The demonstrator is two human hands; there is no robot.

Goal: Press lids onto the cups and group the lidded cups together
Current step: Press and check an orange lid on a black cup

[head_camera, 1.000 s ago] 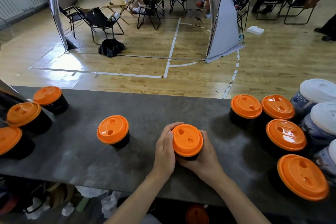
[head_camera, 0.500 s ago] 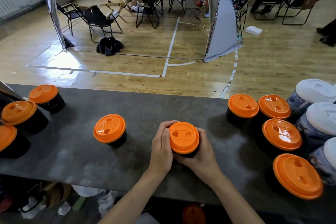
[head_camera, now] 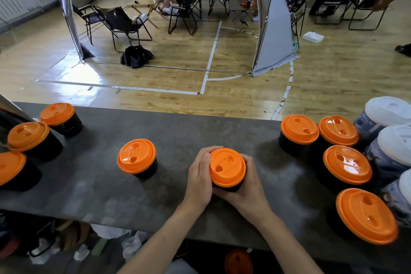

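Dial centred on the held cup, 12 = away from the person. Black cup (head_camera: 229, 188) w/ orange lid (head_camera: 227, 167) stands on the grey counter (head_camera: 178, 133), near its front edge, about mid-width. Both hands hold it: L hand (head_camera: 200, 181) curls round from 9, fingertips reaching the lid's far rim at 11; R hand (head_camera: 246, 191) cups the side from 3 thru 5, fingers under the lid's edge. Lid sits on the cup, looks level; can't tell if fully snapped on. Lone lidded cup (head_camera: 136, 156) at 9, near but apart from the L hand. Left cluster (head_camera: 28, 133) of 3 orange-lidded black cups at 9–10, well apart, by the counter's L end. Right cluster (head_camera: 347, 164) of 4 orange-lidded cups at 2–4, close together. White-lidded cups (head_camera: 391, 110) just beyond them at 3, at frame edge. Round orange thing (head_camera: 238, 261) at 6, below the counter edge, partly hidden.
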